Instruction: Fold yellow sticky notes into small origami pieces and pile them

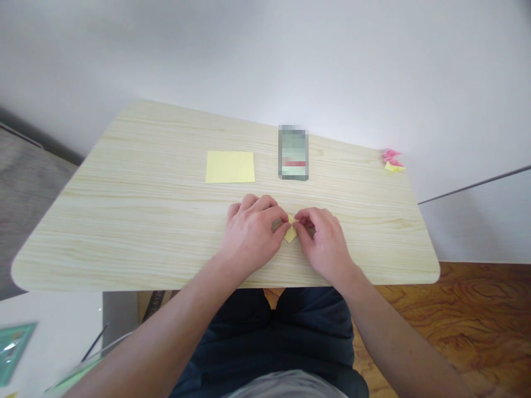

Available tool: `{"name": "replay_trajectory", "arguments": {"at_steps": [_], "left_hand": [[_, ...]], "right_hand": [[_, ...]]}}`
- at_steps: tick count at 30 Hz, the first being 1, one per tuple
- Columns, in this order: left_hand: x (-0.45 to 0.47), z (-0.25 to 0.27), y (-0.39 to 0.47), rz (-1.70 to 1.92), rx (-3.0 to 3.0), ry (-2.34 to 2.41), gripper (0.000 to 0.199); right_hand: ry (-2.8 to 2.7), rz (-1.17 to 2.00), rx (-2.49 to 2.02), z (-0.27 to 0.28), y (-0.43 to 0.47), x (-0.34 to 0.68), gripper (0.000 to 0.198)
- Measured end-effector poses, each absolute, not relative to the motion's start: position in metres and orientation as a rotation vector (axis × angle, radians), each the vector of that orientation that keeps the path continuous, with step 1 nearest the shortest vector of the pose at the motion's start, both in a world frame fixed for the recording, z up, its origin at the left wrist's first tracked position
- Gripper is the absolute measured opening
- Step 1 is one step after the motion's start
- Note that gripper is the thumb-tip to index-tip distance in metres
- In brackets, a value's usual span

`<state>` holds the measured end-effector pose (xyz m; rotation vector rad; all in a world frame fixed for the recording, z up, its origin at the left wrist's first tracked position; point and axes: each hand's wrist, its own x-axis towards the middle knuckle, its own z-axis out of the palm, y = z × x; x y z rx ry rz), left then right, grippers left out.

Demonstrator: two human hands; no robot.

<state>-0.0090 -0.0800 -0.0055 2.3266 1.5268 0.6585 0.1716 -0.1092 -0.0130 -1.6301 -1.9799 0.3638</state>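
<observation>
Between my two hands, near the front of the pale wooden table (157, 221), is a small folded piece of yellow paper (291, 234). My left hand (256, 229) pinches its left side between thumb and index finger, the other fingers curled over the tabletop. On the opposite side, the thumb and fingertips of my right hand (323, 235) pinch the paper too. Fingertips cover its upper part, so the exact folds cannot be made out. Farther back lies a flat yellow paper sheet (230, 167).
A phone-like rectangle (293, 152), blurred out, lies at the table's back. Pink and yellow folded papers (392, 160) sit at the far right corner by the white wall (332, 66). Lower left, a white surface (53, 331) holds a green packet (16, 351).
</observation>
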Motion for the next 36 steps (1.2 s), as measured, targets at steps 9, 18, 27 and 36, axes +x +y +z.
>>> {"name": "replay_trajectory", "arguments": {"at_steps": [9, 18, 27, 36], "left_hand": [[-0.010, -0.008, -0.078, 0.642, 2.368, 1.516, 0.007], [-0.011, -0.009, -0.081, 0.655, 2.399, 1.516, 0.009], [-0.018, -0.012, -0.091, 0.684, 2.418, 1.490, 0.017], [-0.022, -0.009, -0.113, 0.714, 2.486, 1.424, 0.024]], "right_hand": [[-1.964, 0.311, -1.656, -0.017, -0.117, 0.176, 0.012], [-2.005, 0.164, -1.654, -0.022, -0.132, 0.178, 0.021], [-2.318, 0.035, -1.711, -0.008, -0.165, 0.179, 0.055], [-2.344, 0.056, -1.570, -0.019, -0.186, 0.187, 0.086]]}}
